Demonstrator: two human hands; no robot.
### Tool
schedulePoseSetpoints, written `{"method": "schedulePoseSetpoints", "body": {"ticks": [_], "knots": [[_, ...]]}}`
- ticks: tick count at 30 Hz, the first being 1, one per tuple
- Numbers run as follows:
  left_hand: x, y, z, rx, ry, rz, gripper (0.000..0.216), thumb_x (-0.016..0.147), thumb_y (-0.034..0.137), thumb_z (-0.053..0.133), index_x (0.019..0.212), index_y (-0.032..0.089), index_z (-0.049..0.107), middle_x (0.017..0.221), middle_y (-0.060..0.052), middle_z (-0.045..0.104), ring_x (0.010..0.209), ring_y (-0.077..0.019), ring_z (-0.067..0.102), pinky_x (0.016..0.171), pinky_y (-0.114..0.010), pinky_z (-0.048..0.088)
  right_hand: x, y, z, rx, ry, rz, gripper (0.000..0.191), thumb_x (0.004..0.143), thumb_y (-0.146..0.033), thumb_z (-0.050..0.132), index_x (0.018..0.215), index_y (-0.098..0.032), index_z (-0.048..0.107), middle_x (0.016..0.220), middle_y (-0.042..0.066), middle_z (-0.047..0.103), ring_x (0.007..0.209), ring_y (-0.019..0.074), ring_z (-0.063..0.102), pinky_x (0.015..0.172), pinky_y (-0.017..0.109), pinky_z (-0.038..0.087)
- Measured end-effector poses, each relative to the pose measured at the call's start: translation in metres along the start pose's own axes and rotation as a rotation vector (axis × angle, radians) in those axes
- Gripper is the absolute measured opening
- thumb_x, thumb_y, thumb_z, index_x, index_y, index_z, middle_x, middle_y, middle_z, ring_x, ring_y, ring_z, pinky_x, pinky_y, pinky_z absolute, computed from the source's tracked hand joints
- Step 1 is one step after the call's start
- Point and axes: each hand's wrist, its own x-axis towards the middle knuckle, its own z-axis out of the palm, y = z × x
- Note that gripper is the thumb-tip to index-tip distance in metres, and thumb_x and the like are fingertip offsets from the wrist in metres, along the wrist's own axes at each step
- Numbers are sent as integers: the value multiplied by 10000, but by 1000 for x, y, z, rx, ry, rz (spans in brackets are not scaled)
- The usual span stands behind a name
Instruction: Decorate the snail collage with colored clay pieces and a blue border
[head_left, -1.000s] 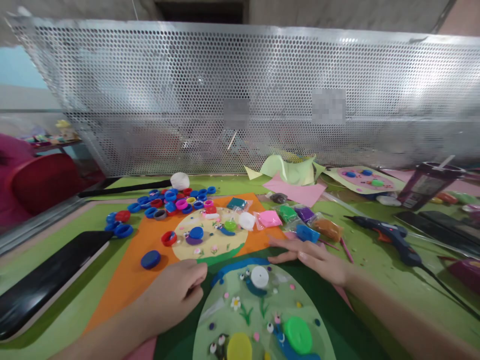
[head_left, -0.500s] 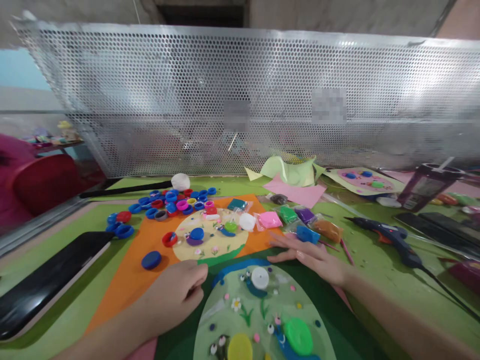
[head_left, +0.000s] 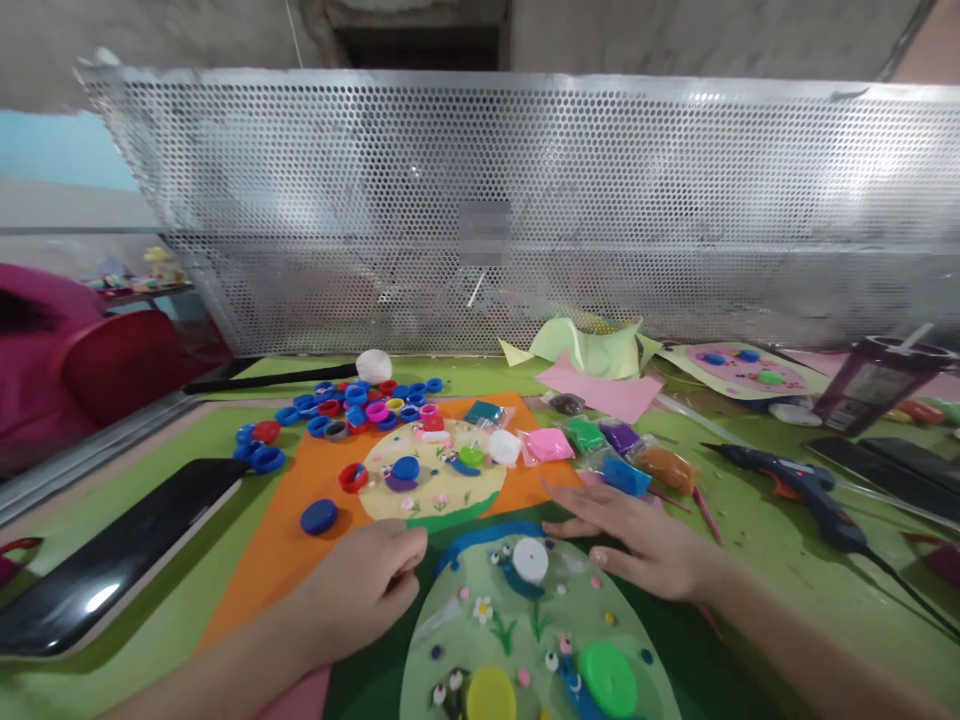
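Between a loosely curled left hand (head_left: pixel 366 585), any contents hidden, and an empty right hand (head_left: pixel 641 535) spread over its far edge, a collage (head_left: pixel 574 600) is laid. Probably light, bendy and fragile where raised, it is best gripped by bare margins.

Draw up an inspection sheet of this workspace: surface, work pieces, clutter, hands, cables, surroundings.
Surface: green tabletop, small specks near the glue gun.
Work pieces: green oval picture on a dark green sheet, carrying white, yellow and bright green discs; orange sheet beyond.
Clutter: loose bottle caps, bagged coloured lumps, cup with straw.
Left hand: curled, beside the oval; nothing seen held.
Right hand: fingers spread at the oval's upper right; nothing seen held.
Cables: glue gun's cord, running toward the right edge.
Surroundings: perforated metal panel behind; red chair at left.
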Motion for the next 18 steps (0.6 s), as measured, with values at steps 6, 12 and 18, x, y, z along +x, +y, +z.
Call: {"method": "schedulePoseSetpoints", "body": {"ticks": [6, 12, 18], "knots": [[-12, -1, -6, -59, 111, 161, 131, 711, 130, 355, 664, 209, 263, 644, -2, 442, 583, -156, 430, 528, -261, 327, -1, 3, 4, 27, 13, 12, 530, 945, -397, 323, 1434, -214, 230, 1211, 69, 601, 1263, 272, 398, 1073, 541, 227], [-17, 3, -8, -94, 254, 309, 412, 752, 60, 351, 1115, 219, 241, 1151, -98, 567, 918, -209, 537, 787, -317, 450, -4, 5, 9, 93, 74, 100, 493, 951, -418, 293, 1411, -241, 301, 1254, 63, 576, 1310, 257, 319, 1099, 532, 143], [-14, 6, -7, -38, 262, 407, 391, 765, 18, 344, 1098, 217, 299, 1020, -98, 635, 867, -227, 559, 778, -350, 469, 0, 0, 12, -28, 77, 82, 458, 936, -434, 312, 1318, -227, 458, 1350, 89, 480, 1309, 299, 313, 1071, 568, 194]]}}
